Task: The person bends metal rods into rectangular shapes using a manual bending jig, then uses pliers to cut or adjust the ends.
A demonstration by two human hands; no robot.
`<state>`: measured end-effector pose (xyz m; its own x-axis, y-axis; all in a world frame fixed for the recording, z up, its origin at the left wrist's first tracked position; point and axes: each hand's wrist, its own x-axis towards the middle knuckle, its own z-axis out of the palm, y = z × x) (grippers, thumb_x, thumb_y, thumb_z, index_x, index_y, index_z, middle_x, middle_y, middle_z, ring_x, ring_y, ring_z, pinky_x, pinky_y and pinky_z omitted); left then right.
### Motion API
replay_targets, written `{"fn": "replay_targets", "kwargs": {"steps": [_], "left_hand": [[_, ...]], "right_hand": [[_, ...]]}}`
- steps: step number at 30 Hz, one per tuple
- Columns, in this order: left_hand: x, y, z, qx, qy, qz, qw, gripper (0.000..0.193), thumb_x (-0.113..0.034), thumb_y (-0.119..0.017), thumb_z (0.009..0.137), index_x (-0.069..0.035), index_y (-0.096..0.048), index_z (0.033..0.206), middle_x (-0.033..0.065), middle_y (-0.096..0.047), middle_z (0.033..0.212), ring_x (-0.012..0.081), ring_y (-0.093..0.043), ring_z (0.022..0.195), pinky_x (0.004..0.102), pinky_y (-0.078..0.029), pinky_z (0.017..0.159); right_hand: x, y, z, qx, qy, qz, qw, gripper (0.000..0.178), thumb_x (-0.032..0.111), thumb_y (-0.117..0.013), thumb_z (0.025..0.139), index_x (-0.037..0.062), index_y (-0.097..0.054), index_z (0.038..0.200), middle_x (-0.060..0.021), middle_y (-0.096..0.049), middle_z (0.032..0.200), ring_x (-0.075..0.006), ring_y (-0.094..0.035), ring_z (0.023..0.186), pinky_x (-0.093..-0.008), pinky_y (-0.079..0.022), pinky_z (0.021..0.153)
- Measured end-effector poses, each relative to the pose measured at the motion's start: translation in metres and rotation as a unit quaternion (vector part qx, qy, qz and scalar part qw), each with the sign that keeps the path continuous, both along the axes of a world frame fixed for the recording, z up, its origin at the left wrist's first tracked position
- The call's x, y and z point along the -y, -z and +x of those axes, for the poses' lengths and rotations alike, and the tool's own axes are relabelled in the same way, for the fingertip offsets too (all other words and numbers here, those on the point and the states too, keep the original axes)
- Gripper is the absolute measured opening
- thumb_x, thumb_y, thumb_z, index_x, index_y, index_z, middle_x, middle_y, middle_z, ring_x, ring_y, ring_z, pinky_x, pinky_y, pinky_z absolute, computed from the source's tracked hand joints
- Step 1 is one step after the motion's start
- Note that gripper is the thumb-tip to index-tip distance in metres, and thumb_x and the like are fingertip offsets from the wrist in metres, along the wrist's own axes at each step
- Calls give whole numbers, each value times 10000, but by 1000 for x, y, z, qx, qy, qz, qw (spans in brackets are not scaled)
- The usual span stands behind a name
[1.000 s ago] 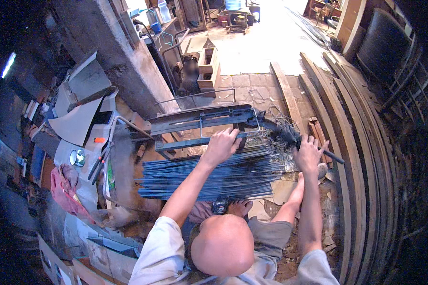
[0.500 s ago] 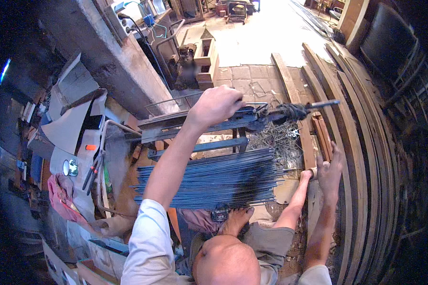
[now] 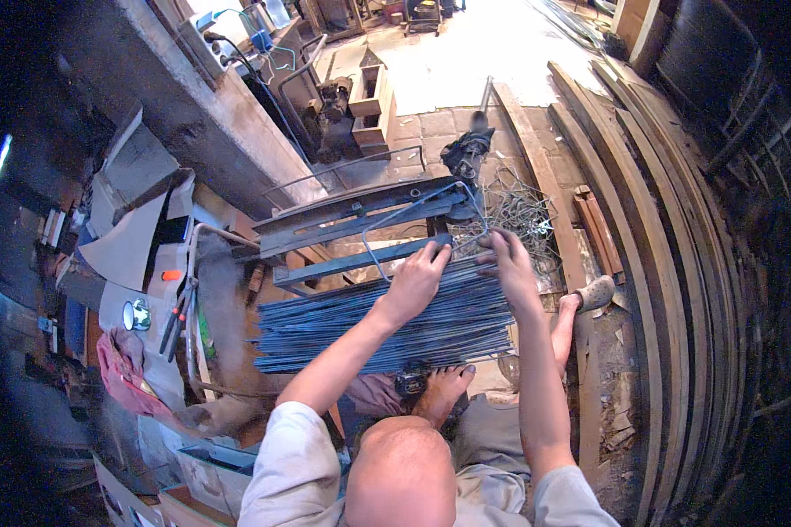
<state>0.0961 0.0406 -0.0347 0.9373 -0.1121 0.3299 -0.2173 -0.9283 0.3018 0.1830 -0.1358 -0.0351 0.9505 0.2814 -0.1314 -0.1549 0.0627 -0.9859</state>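
A bent metal rod frame, roughly four-sided, stands over the near side of a metal bending bench. My left hand is closed on its near left part, above a wide bundle of thin straight bluish rods. At the frame's right end, the fingers of my right hand are pinched on the rod. Just beyond, a lever wrapped in dark cloth points away from me at the bench's right end. My fingers partly hide where the rod ends lie.
A heap of bent rod pieces lies right of the bench. Long wooden beams run along the right. To the left are pliers, an enamel mug and a pink cloth. My bare foot rests beside the bundle.
The lever has swung from pointing right to pointing away. My left hand has come down off the bench toward me, and my right hand has moved left and inward to the rod frame.
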Motion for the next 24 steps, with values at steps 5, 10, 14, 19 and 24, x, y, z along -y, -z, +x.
{"fn": "replay_targets", "kwargs": {"steps": [5, 10, 14, 19, 24], "left_hand": [[12, -14, 3, 10, 2, -25, 1000, 445, 60, -578, 773, 25, -568, 1217, 197, -587, 1044, 375, -638, 944, 432, -552, 778], [14, -31, 1, 33, 23, -85, 996, 420, 52, -589, 808, 23, -547, 1225, 195, -577, 1023, 383, -630, 903, 449, -545, 770], [19, -76, -12, 85, -31, -52, 995, 722, -173, -714, 813, -9, -358, 1419, 232, -482, 1273, 427, -487, 1211, 494, -400, 1028], [7, -104, -15, 100, -97, -5, 990, 1268, -464, -836, 655, 33, -52, 1519, 267, -286, 1489, 447, -320, 1365, 509, -210, 1165], [13, -100, -10, -42, -73, -42, 996, 1268, -442, -858, 622, 85, -94, 1486, 286, -333, 1446, 431, -383, 1320, 484, -349, 1099]], "right_hand": [[-29, 25, 32, 120, 64, -173, 975, 287, 280, -540, 1001, -6, -562, 1007, -70, -639, 791, -141, -607, 636, -324, -497, 569], [-40, -10, 27, 110, 43, 22, 993, 263, 278, -513, 1020, 34, -596, 965, 12, -537, 705, -58, -458, 570, -254, -379, 498], [-34, -65, 13, 178, 81, -5, 981, 227, 246, -505, 1027, 36, -578, 981, 32, -495, 688, -47, -432, 591, -240, -364, 519], [-20, -63, -7, 219, 55, 15, 974, 201, 239, -452, 1052, 77, -550, 986, 48, -466, 676, -22, -396, 560, -195, -312, 481], [-19, -57, -25, 232, 64, 10, 970, 186, 221, -460, 1049, 63, -538, 989, 37, -465, 679, -32, -417, 571, -198, -333, 491]]}}
